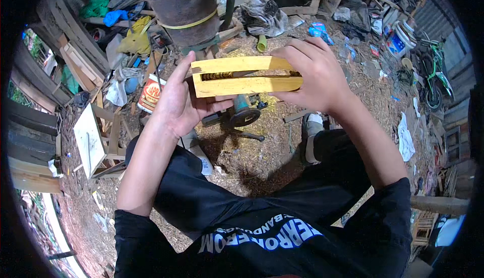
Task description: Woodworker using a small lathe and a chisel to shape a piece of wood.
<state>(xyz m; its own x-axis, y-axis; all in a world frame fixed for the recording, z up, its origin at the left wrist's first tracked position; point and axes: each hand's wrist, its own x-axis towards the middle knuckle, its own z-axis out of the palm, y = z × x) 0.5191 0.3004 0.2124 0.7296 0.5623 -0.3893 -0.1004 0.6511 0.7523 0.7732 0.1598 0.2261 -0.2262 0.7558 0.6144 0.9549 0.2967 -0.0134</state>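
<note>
A yellow wooden block (242, 86) with a long slot along its middle is held level in front of me. Dark, ridged material shows inside the slot. My right hand (317, 74) grips the block's right end, fingers over the top and thumb below. At the other end, my left hand (184, 94) cups the block with the thumb up beside it and the fingers reaching underneath, partly hidden. Below the block, an angle grinder (244, 112) with a teal body and dark disc is near the ground, partly covered by the block and left hand.
A dark metal drum (181, 11) stands ahead. To the left are a white-and-orange bucket (150, 95) and a small wooden frame with a white panel (89, 139). A green bicycle (436, 74) and a white-and-blue bucket (401, 40) stand right. Wood shavings (272, 152) cover the ground.
</note>
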